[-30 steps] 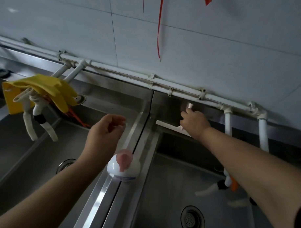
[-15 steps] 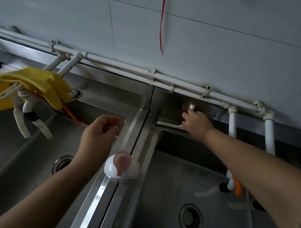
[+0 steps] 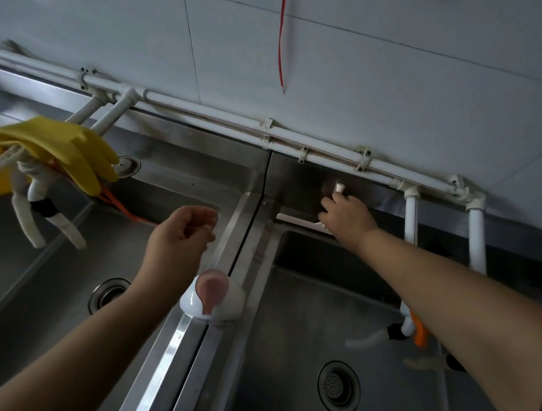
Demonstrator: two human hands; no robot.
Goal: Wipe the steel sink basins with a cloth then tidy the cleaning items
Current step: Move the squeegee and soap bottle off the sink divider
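Left hand [image 3: 180, 239] hovers over the far right corner of the left basin [image 3: 36, 290], fingers curled loosely inward and gripping nothing that can be seen. Far left, 1 yellow glove [image 3: 68, 151] drapes over the left taps [image 3: 107, 118], partly cut off by the frame edge and hiding the tap bodies beneath; 2 pale spouts hang below it. 2 steel basins show, each with 1 drain: the left drain [image 3: 108, 294] is half hidden behind the forearm, the right drain [image 3: 339, 387] is in full view. On the ridge between the basins sits 1 white dome-shaped item [image 3: 213, 302] with a pink top; what it is cannot be told. Right hand [image 3: 347, 221] reaches to the far rim of the right basin [image 3: 299, 342], fingers closed around a white scraper-like tool [image 3: 298, 220] whose handle end pokes up above the knuckles; the grip itself is hidden by the hand's back. No cloth can be made out. Near right, the right taps [image 3: 413, 218] drop behind the forearm, with an orange piece [image 3: 420, 332] half hidden.
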